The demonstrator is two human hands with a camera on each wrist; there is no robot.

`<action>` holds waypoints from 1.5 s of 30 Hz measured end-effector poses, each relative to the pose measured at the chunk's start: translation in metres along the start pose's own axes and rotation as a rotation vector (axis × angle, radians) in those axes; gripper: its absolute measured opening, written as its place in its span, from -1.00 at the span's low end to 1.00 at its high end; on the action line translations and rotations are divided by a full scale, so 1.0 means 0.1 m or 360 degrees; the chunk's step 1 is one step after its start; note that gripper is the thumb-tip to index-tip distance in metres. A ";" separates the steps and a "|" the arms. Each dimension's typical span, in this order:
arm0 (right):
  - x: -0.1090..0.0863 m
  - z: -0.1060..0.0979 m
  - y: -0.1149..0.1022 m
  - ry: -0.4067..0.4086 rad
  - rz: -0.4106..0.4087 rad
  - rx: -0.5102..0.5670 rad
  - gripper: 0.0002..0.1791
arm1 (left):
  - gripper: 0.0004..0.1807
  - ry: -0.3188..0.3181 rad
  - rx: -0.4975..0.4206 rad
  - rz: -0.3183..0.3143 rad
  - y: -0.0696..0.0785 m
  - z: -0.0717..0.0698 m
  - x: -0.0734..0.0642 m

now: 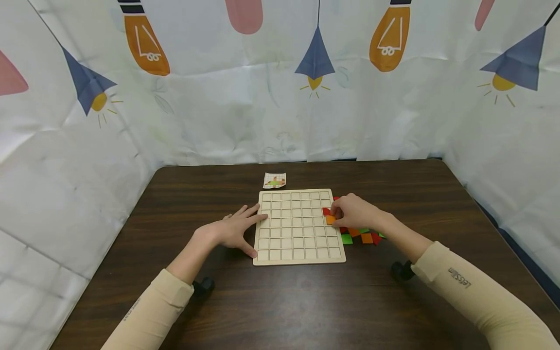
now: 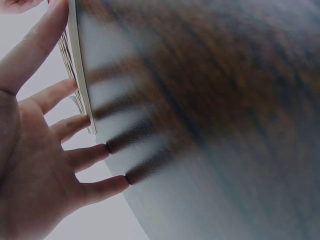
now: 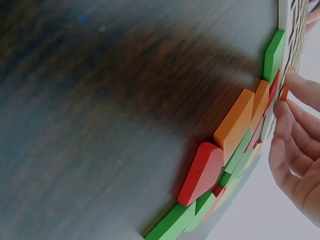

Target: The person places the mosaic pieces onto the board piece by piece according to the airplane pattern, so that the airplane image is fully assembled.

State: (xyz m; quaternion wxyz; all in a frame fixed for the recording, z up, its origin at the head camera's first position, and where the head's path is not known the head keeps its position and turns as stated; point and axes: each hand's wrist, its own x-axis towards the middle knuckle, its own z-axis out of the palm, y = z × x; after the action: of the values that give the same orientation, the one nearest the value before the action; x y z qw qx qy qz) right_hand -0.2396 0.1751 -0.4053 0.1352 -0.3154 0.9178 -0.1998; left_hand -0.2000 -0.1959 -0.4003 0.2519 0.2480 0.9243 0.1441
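Observation:
A pale wooden board (image 1: pixel 297 238) with a grid of square recesses lies flat on the table. My left hand (image 1: pixel 234 229) rests at its left edge, fingers spread and straight, the thumb at the near left corner. In the left wrist view, several fingertips (image 2: pixel 85 120) touch the board's side or the table. My right hand (image 1: pixel 356 213) is over the board's right edge and pinches an orange tile (image 1: pixel 330 220) between thumb and fingers. A red tile (image 1: pixel 326 211) sits in the cell just beyond it. The right wrist view shows the orange tile (image 3: pixel 285 92) only edge-on.
Loose red, orange and green tiles (image 3: pixel 235 122) lie right of the board, partly under my right hand. A small card (image 1: pixel 274 180) with a coloured grid picture lies behind the board. The dark wooden table (image 1: pixel 280 306) is bordered by white printed cloth (image 1: pixel 245 116).

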 end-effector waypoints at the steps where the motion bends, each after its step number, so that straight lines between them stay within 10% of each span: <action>1: 0.00 0.00 -0.01 -0.0001 0.0000 -0.0003 -0.78 | 0.21 -0.0001 0.0000 -0.0002 0.00 0.00 0.00; 45: -0.21 -0.07 0.18 -0.0008 0.0010 0.0132 -0.83 | 0.22 0.0000 0.0002 -0.0011 -0.01 0.01 0.00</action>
State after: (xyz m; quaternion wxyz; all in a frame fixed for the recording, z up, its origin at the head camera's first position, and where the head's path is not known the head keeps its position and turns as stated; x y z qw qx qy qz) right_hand -0.2361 0.2035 -0.4048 0.1513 -0.3071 0.9093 -0.2365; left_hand -0.1998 -0.1963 -0.4016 0.2522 0.2450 0.9253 0.1425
